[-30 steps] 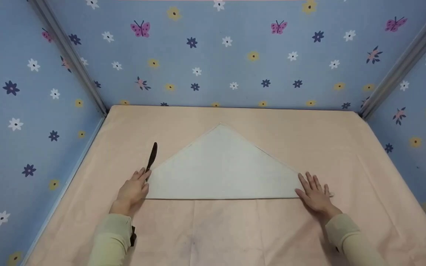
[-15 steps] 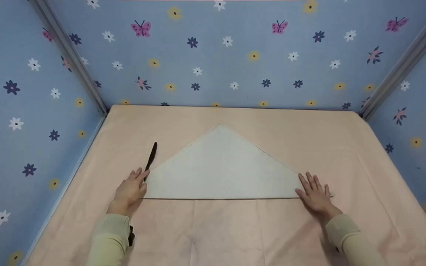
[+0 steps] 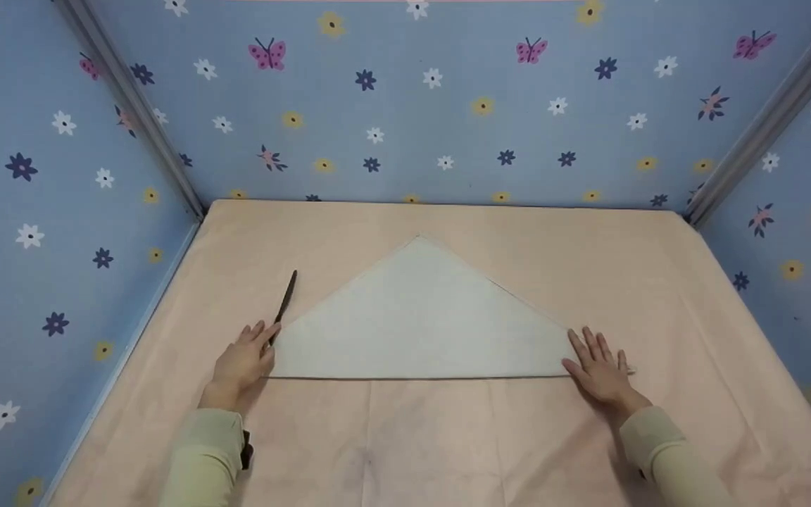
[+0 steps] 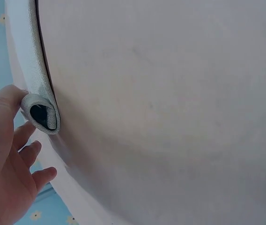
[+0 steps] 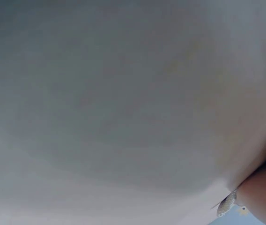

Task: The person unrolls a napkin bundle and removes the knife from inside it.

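Observation:
A pale cloth (image 3: 423, 310) with a wide, peaked shape lies on the table, its straight edge toward me. My left hand (image 3: 236, 366) pinches its left end between thumb and fingers. The left wrist view shows this end curled into a roll (image 4: 41, 112) with a dark inside, held by the left hand (image 4: 6, 154). A narrow dark strip (image 3: 287, 296) sticks up past those fingers; whether it is cloth or a separate thing I cannot tell. My right hand (image 3: 601, 373) rests flat, fingers spread, on the right end. A small pale tip (image 3: 631, 370) shows beyond it.
A peach tablecloth (image 3: 426, 443) covers the table. Blue panels with flowers and butterflies (image 3: 441, 91) stand at the back and both sides, with grey posts (image 3: 131, 105) at the corners.
My left hand has slid slightly left, and the cloth's left end reaches a little farther that way. The dark strip looks thinner. My right hand has stayed in place.

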Demonstrator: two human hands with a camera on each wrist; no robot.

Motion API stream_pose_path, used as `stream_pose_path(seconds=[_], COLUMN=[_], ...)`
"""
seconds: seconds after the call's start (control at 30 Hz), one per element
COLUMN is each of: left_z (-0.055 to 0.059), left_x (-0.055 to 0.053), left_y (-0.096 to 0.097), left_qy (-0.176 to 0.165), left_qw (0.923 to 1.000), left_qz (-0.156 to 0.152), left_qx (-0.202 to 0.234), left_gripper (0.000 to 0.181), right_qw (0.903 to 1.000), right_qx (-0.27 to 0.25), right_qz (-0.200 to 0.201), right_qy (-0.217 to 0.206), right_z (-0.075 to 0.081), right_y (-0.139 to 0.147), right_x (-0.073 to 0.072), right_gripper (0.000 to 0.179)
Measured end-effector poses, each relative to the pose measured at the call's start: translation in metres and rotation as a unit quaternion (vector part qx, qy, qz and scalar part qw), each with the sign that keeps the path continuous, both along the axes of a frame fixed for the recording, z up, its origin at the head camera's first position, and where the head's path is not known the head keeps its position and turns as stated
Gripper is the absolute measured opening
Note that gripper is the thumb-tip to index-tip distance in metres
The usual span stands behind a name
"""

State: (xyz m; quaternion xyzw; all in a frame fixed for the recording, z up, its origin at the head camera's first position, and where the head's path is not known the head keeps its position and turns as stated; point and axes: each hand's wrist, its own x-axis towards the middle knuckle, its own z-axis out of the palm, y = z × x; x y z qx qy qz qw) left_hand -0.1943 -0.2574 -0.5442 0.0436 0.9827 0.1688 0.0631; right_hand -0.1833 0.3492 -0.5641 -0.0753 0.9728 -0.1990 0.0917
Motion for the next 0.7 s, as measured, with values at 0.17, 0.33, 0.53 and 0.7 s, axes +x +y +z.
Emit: stream_pose_path(seconds=[0.17,0.33,0.53,0.7], left_z=[0.001,0.002,0.003,0.001], left_x=[0.001,0.001,0.003,0.005], left_y=[-0.002,-0.006,-0.013,-0.017], left_qy=[0.010,0.013,0.008,0.000], left_qw=[1.0000,0.9999,1.0000,1.0000], left_qz=[0.001,-0.003,-0.001,0.004], left_qx=[0.000,-0.004,0.000,-0.006], left_gripper=[0.046,0.045,0.046,0.045], right_qw=[1.0000,1.0000,1.0000,1.0000], right_qx=[0.002,0.001,0.004,-0.003], right_qz=[0.001,0.001,0.001,0.003], right_qy=[0.001,0.003,0.003,0.002], right_z=[0.000,0.000,0.000,0.001], right_y=[0.000,0.000,0.000,0.000], right_x=[0.000,0.001,0.001,0.001], right_gripper=[0.065,0.065,0.065,0.064])
